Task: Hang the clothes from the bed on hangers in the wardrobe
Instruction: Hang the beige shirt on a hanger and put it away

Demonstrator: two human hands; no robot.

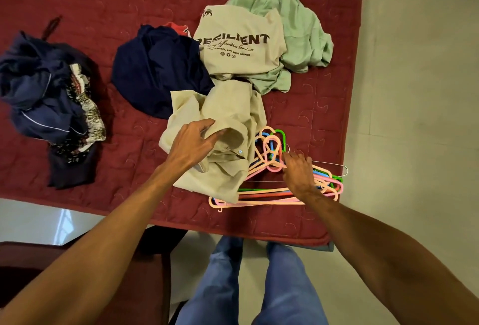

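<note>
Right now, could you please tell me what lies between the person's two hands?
In the head view: a fold of the beige shirt and the hooks of the plastic hangers, between left hand and right hand.

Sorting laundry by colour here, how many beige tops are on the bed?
2: the plain beige shirt gripped by the left hand beside the hangers, and the printed beige T-shirt beyond it. Others may be hidden underneath.

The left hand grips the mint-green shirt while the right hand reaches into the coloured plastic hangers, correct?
No: in the head view the left hand grips the crumpled beige button-up shirt instead. The right hand does reach into the coloured plastic hangers.
</note>
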